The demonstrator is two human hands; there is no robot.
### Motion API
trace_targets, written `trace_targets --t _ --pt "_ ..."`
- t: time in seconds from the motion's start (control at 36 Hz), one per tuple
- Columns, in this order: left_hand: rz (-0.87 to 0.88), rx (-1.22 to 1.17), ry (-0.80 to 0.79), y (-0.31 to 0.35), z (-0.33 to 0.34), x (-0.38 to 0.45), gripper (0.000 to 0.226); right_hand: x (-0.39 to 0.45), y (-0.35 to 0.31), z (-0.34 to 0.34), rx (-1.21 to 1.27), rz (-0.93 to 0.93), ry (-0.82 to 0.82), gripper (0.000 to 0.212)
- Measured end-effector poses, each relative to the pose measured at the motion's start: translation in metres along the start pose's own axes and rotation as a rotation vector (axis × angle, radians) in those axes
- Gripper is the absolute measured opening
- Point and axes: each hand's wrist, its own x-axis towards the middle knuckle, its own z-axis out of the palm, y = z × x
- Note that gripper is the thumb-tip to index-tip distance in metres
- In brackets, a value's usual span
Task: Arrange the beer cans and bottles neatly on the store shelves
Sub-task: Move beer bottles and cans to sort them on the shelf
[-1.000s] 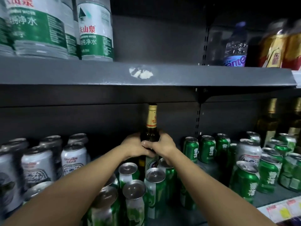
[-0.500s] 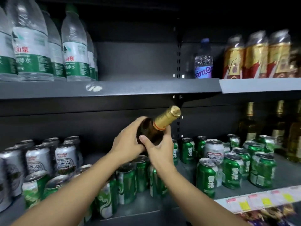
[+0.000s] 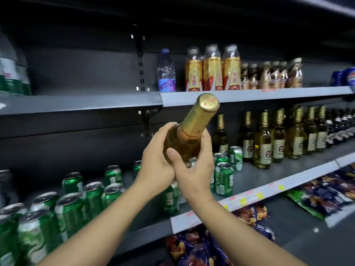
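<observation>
Beer bottle (image 3: pixel 187 140), amber glass with a gold foil neck and gold cap, held in the air in front of the middle shelf (image 3: pixel 288 170), clear of it. Long axis tilted: cap up and toward the right, base down toward the left, hidden behind the hands. Left hand (image 3: pixel 156 163) wraps the left side of the body, fingers curled round the glass. Right hand (image 3: pixel 194 169) grips the near and right side, thumb across the front, fingers round the shoulder just under the foil. Both hold it at once; neither looks nearer.

Below and left of the hands, green beer cans (image 3: pixel 92 194) stand loosely grouped toward the shelf's left end, a few more just right of the hands. Further right along the same shelf, a row of upright green-gold glass bottles (image 3: pixel 278 139) with labels reaches toward the back edge.

Judgement: the bottle belongs with that row, so the move runs right, and the bottle must come upright before it is set down beside them.
</observation>
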Motion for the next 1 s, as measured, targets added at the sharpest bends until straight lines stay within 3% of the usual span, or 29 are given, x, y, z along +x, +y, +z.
trace_targets --t 0.17,0.39,0.56,0.75,1.0 --pt "-0.029 -0.177 -0.057 0.0 0.088 0.002 0.061 0.015 0.025 -0.08 -0.185 0.026 0.006 0.064" --pt "-0.213 -0.363 -0.148 -0.022 0.207 0.003 0.064 0.039 0.083 -0.166 -0.371 0.17 0.046 0.064" --pt "-0.347 -0.38 -0.211 -0.062 0.293 0.017 0.076 0.071 0.143 -0.203 -0.511 0.266 0.084 0.068" --pt "-0.516 -0.482 -0.159 -0.108 0.361 0.066 0.058 0.126 0.215 -0.219 -0.6 0.383 0.033 0.063" --pt "-0.564 -0.164 -0.179 -0.163 0.395 0.119 0.061 0.181 0.295 -0.213 -0.523 0.455 -0.037 0.066"
